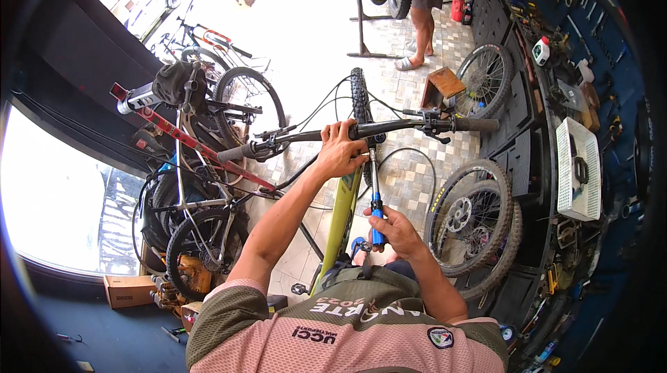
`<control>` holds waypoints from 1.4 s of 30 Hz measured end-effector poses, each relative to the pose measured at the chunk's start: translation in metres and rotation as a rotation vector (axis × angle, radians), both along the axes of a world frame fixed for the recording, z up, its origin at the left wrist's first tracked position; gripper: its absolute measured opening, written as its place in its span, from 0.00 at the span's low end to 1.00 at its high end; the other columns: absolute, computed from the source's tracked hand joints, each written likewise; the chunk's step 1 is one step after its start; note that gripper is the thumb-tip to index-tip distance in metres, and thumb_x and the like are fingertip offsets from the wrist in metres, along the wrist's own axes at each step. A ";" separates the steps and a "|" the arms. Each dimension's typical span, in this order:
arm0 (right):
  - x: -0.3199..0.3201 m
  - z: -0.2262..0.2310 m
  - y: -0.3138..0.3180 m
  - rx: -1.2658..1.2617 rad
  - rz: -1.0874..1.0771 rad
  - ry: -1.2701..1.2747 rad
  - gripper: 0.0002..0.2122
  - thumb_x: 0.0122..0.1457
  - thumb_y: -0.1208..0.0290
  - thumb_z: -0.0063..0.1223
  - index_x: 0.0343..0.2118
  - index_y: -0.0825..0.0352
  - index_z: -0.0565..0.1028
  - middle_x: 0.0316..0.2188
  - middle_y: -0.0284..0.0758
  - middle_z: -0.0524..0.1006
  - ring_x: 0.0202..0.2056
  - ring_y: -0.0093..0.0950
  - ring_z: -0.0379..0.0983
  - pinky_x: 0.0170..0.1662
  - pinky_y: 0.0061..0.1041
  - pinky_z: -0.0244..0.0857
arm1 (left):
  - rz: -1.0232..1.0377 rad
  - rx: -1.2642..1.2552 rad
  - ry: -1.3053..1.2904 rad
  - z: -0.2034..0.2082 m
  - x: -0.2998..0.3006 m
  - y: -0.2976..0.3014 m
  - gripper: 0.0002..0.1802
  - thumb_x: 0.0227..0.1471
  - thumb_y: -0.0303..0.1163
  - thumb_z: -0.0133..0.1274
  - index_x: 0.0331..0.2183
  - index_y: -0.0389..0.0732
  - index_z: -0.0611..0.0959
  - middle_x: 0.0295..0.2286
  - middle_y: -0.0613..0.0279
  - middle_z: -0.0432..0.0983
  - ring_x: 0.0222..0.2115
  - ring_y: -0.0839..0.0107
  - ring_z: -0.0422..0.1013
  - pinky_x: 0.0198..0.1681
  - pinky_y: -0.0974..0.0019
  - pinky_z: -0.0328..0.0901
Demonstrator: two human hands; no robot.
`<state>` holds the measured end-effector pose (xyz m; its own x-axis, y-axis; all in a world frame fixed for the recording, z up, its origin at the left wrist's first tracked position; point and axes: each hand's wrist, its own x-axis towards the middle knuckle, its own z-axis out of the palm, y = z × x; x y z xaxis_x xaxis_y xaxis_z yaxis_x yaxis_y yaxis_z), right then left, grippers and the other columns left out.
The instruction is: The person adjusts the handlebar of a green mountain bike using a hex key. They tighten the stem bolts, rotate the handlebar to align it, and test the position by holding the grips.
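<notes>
A mountain bike with a yellow-green frame (343, 205) stands before me, its front tyre (359, 95) pointing away. My left hand (340, 148) is closed over the middle of the black handlebar (313, 135), by the stem, which it partly hides. In my right hand (397, 229) is the blue handle of a ratchet wrench (376, 196) with a silver shaft. The wrench's far end reaches up to the stem area beside my left fingers; what it touches there I cannot make out. Black cables loop forward from the bar.
Several bikes, one with a red frame (201, 147), crowd the left side. Loose wheels (464, 216) lean against dark drawers at right, below a bench with a white basket (578, 170). A person's legs (421, 29) stand ahead near a repair stand (358, 11).
</notes>
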<state>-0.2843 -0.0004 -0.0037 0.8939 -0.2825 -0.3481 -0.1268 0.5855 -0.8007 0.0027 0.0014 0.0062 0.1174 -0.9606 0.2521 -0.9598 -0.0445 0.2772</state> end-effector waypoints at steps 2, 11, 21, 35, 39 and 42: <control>0.004 -0.019 0.006 -0.053 -0.039 0.010 0.17 0.72 0.65 0.56 0.56 0.69 0.71 0.23 0.33 0.77 0.20 0.23 0.74 0.24 0.24 0.69 | 0.001 0.003 0.010 0.003 -0.002 -0.001 0.11 0.48 0.48 0.69 0.34 0.58 0.90 0.62 0.47 0.64 0.63 0.41 0.56 0.65 0.36 0.45; 0.013 -0.042 0.018 -0.307 -0.138 0.095 0.15 0.66 0.65 0.58 0.49 0.70 0.74 0.26 0.30 0.77 0.26 0.21 0.74 0.31 0.26 0.70 | -0.003 0.006 -0.001 0.002 -0.001 0.000 0.11 0.48 0.48 0.69 0.34 0.58 0.89 0.62 0.46 0.64 0.63 0.41 0.56 0.65 0.36 0.46; 0.012 -0.060 0.013 -0.359 -0.156 0.137 0.12 0.65 0.67 0.57 0.47 0.68 0.74 0.23 0.29 0.74 0.23 0.21 0.72 0.27 0.26 0.67 | 0.007 0.008 0.007 0.000 0.001 0.000 0.11 0.47 0.48 0.70 0.34 0.59 0.90 0.63 0.47 0.63 0.63 0.41 0.56 0.65 0.37 0.46; 0.007 -0.069 0.008 -0.042 -0.166 -0.081 0.12 0.68 0.70 0.55 0.49 0.69 0.71 0.21 0.32 0.74 0.19 0.22 0.71 0.22 0.25 0.66 | 0.020 -0.032 -0.014 0.000 -0.002 -0.001 0.13 0.47 0.50 0.70 0.35 0.59 0.92 0.61 0.49 0.65 0.60 0.43 0.58 0.64 0.39 0.46; 0.017 -0.063 0.007 -0.180 -0.230 -0.022 0.19 0.69 0.66 0.58 0.56 0.70 0.68 0.26 0.34 0.76 0.21 0.23 0.75 0.25 0.24 0.70 | 0.021 -0.049 -0.011 -0.004 -0.001 -0.001 0.15 0.48 0.53 0.70 0.37 0.61 0.93 0.61 0.48 0.65 0.60 0.44 0.58 0.64 0.38 0.46; 0.039 -0.055 -0.003 -0.264 -0.332 -0.010 0.25 0.71 0.62 0.58 0.64 0.67 0.64 0.31 0.35 0.78 0.23 0.23 0.77 0.27 0.23 0.71 | 0.023 -0.016 -0.014 -0.004 -0.001 -0.001 0.15 0.48 0.55 0.70 0.37 0.61 0.93 0.61 0.48 0.65 0.61 0.44 0.57 0.64 0.37 0.45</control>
